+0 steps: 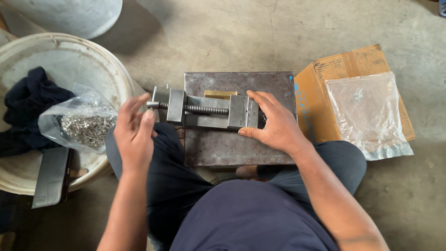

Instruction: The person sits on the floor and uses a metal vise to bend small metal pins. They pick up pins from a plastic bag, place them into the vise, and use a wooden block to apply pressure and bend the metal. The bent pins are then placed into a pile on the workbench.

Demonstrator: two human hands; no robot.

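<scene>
Centred on a rusty grey steel plate (pixel 232 146) that rests on the concrete floor (pixel 209 37) before the seated person's knees, a small steel machine vise (pixel 206 110) lies with its long axis running left to right across the head view. Its body is dull grey metal with squared blocks; a dark threaded screw (pixel 204 109) spans the gap between the left end block and the sliding jaw block on the right, and the screw's end points left, toward the left hand (pixel 134 135). A brass-coloured piece (pixel 220 94) shows just behind the vise, against its far side. The right hand (pixel 274 125) is closed around the vise's right block, thumb on the near face and fingers over the top and far side. The left hand is half open with fingers loosely curled, just at the screw's left tip; whether it touches the tip cannot be told. To the left stands a white plastic bucket (pixel 118 74) holding dark blue cloth (pixel 28 104) and a clear bag of small metal parts (pixel 81 123). To the right lies a cardboard box (pixel 325 69) with a nearly empty clear plastic bag (pixel 367 116) on top.
</scene>
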